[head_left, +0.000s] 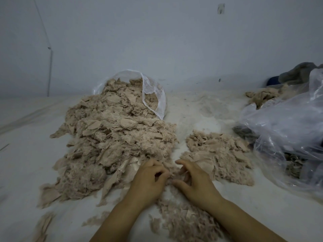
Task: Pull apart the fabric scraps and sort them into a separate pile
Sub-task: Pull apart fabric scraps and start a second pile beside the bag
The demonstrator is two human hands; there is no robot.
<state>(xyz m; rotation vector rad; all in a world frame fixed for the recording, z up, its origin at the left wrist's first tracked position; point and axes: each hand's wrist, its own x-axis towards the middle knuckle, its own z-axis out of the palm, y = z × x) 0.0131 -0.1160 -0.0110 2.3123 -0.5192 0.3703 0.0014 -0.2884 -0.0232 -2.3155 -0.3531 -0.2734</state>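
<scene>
Beige scrap heap (111,137) runs long toward wall; left hand (148,179), right hand (194,180) pinch scraps.

A large heap of beige fabric scraps (115,137) spills from a clear plastic bag (153,95) onto the white tabletop (206,109). A smaller pile (218,154) lies to its right, apart. Left hand (148,180) and right hand (194,180), fingers curled, pinch scraps between the two piles. A crumpled plastic bag (288,130) sits far right.
</scene>
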